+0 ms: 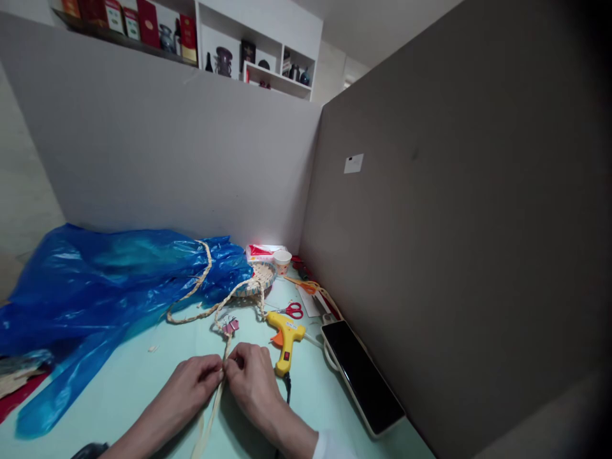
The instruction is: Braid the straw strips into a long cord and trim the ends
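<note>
My left hand (197, 377) and my right hand (251, 380) meet at the front of the table, fingers pinched on a pale braided cord (226, 349). Loose flat strands (213, 414) hang from the pinch toward me. Just beyond my fingers, a pink binder clip (231, 326) grips the braid. From there the braid runs away to a small woven basket (261, 280) with a blue-patterned rim. Another length of it loops left over a blue plastic bag (119, 280). To the right of my right hand lies a yellow glue gun (285, 341) with an orange trigger.
Red-handled scissors (294, 310) lie behind the glue gun. A smartphone (361, 376) rests on a stand at the right. A paper cup (282, 260) stands at the back. Grey partitions (191, 153) enclose the table's back and right sides.
</note>
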`<state>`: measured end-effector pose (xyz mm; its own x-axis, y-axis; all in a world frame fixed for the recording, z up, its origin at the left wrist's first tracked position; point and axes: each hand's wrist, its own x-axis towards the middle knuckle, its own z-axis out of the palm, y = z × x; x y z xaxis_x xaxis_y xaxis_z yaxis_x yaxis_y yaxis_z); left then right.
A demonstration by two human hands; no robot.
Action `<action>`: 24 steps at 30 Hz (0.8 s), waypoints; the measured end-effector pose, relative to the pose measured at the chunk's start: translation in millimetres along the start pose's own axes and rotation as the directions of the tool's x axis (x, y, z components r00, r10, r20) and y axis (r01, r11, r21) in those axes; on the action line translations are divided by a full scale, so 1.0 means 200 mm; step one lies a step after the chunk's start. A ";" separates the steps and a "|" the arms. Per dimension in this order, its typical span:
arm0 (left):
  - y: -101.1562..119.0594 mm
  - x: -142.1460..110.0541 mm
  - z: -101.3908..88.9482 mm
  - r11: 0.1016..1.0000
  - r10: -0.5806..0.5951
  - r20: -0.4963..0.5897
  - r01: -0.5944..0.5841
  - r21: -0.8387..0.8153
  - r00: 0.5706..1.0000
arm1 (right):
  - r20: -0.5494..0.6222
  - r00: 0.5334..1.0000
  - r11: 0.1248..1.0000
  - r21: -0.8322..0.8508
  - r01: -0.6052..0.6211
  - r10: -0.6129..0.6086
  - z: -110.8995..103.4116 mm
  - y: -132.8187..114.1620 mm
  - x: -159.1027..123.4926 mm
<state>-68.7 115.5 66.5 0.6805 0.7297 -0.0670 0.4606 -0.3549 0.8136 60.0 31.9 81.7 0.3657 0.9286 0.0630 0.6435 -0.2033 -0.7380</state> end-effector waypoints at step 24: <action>0.10 -0.18 0.13 0.986 0.003 -0.071 0.009 0.167 0.997 | 0.076 0.993 0.901 0.418 -0.116 0.092 -0.02 0.02 0.02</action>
<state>-68.5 67.0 69.5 0.6397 0.7682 -0.0232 0.5552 -0.4411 0.7051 66.0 33.0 81.6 0.3713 0.9268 -0.0569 0.2563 -0.1611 -0.9531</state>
